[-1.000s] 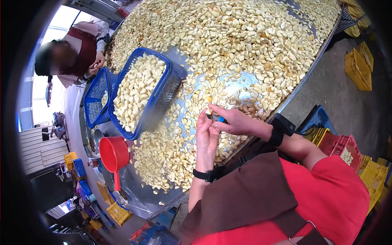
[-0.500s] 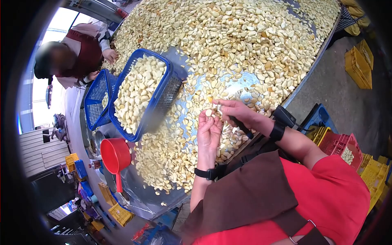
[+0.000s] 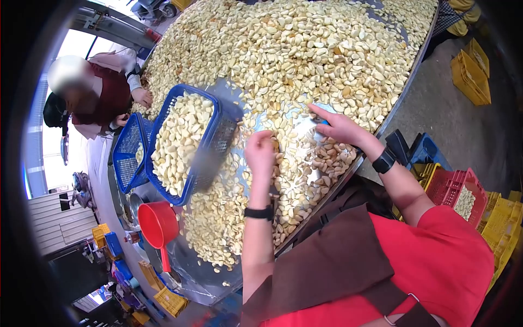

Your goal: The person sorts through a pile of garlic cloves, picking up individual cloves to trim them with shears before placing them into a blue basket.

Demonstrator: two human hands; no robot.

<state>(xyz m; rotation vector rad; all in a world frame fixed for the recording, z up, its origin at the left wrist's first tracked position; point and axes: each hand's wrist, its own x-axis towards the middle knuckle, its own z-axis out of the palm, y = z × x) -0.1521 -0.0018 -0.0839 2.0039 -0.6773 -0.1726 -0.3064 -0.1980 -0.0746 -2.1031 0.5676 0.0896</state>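
Observation:
Pale, garlic-like pieces (image 3: pixel 327 49) cover a metal table, heaped at the back and thinner near the hands. My left hand (image 3: pixel 260 152) is above them, right of the large blue basket (image 3: pixel 215 131), with its fingers curled in; anything inside is hidden. Over the pieces further right, my right hand (image 3: pixel 342 129) points its index finger outward while the other fingers are folded. A small blue-dark bit shows at its fingers, too little to identify. Whitish peeled pieces (image 3: pixel 182 141) fill the large basket. Browner pieces (image 3: pixel 332 158) lie below my right hand.
A smaller blue basket (image 3: pixel 128 155) adjoins the large one. A red dipper (image 3: pixel 158 223) is at the table's lower left. Across the table, a person (image 3: pixel 103 92) has hands at the pile. Yellow crates (image 3: pixel 471 76) and a red crate (image 3: pixel 449 191) are on the right.
My hands, close together before, have moved apart, the left toward the basket and the right outward. The pale piece seen in my left fingers no longer shows. The view has shifted slightly.

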